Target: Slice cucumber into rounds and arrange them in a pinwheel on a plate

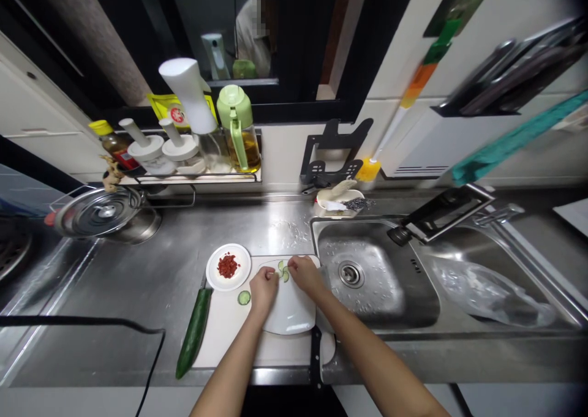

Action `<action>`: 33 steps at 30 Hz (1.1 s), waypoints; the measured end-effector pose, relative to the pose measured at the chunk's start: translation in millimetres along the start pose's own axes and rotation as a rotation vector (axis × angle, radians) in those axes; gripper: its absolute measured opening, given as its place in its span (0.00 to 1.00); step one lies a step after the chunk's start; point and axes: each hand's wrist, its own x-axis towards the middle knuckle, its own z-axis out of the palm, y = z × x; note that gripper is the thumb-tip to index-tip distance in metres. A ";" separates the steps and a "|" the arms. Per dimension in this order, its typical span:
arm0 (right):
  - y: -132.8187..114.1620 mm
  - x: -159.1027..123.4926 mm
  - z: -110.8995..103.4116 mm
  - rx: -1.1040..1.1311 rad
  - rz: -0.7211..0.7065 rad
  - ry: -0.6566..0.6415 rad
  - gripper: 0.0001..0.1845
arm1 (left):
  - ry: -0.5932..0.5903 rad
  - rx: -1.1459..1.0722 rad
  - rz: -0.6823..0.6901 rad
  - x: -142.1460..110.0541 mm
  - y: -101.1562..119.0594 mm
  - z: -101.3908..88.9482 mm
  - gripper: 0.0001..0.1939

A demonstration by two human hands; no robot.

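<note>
A white plate [289, 316] lies on the white cutting board [225, 337]. Several thin pieces of cucumber [283, 269] rest near the plate's far edge, between my hands. My left hand [264, 287] is closed at the plate's left side, its fingertips curled together; whatever they pinch is too small to make out. On the other side, my right hand [304, 274] is closed with its fingertips at the cucumber pieces, seemingly pinching one. One round cucumber slice [244, 297] lies on the board left of the plate. A whole-looking cucumber [195, 331] lies along the board's left edge.
A small plate of chopped red bits [215, 281] overlaps the board's far left corner. A black knife handle [315, 356] sticks out at the board's right. The sink [381, 288] is to the right, a lidded pot [133, 224] far left, seasoning jars [184, 154] behind.
</note>
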 end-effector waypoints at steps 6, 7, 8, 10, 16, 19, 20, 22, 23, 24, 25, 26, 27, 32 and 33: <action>-2.4 -1.1 1.5 -0.076 -0.013 -0.017 0.09 | 0.000 0.020 0.029 -1.0 2.9 -0.1 0.08; -2.7 -1.4 1.5 -0.086 -0.014 -0.018 0.09 | 0.000 0.025 0.029 -1.3 3.9 -0.4 0.08; -3.1 -1.8 1.5 -0.095 -0.016 -0.019 0.09 | -0.001 0.030 0.028 -1.6 4.8 -0.7 0.08; -3.9 -2.5 1.2 -0.113 -0.018 -0.021 0.08 | -0.004 0.037 0.024 -2.0 6.2 -1.0 0.09; -5.2 -4.2 1.9 -0.167 -0.019 -0.023 0.09 | 0.007 0.073 0.034 -2.9 8.6 -0.1 0.09; -4.9 -4.3 4.2 -0.195 -0.022 -0.023 0.09 | 0.009 0.088 0.040 -3.7 10.0 0.3 0.09; -4.7 -4.4 4.9 -0.203 -0.024 -0.023 0.09 | 0.008 0.093 0.043 -4.0 10.5 0.4 0.09; -4.6 -4.5 6.2 -0.219 -0.026 -0.020 0.09 | 0.008 0.103 0.047 -4.5 11.3 0.7 0.09; -4.6 -4.6 6.7 -0.226 -0.027 -0.017 0.09 | 0.009 0.110 0.050 -4.6 11.5 1.0 0.08; -4.6 -4.7 7.2 -0.233 -0.027 -0.015 0.09 | 0.011 0.120 0.053 -4.7 11.7 1.3 0.08; -4.7 -4.9 7.6 -0.240 -0.028 -0.012 0.09 | 0.013 0.130 0.058 -4.7 11.7 1.8 0.08; -4.7 -5.0 8.1 -0.245 -0.029 -0.009 0.09 | 0.016 0.140 0.063 -4.6 11.6 2.4 0.08; -4.7 -5.1 8.6 -0.250 -0.031 -0.007 0.09 | 0.019 0.150 0.069 -4.5 11.3 3.0 0.08; -3.3 -5.5 11.2 -0.264 -0.041 0.002 0.08 | 0.023 0.177 0.086 -3.0 7.8 5.7 0.08; -2.9 -5.6 11.7 -0.265 -0.044 0.004 0.07 | 0.021 0.178 0.086 -2.7 7.0 6.1 0.09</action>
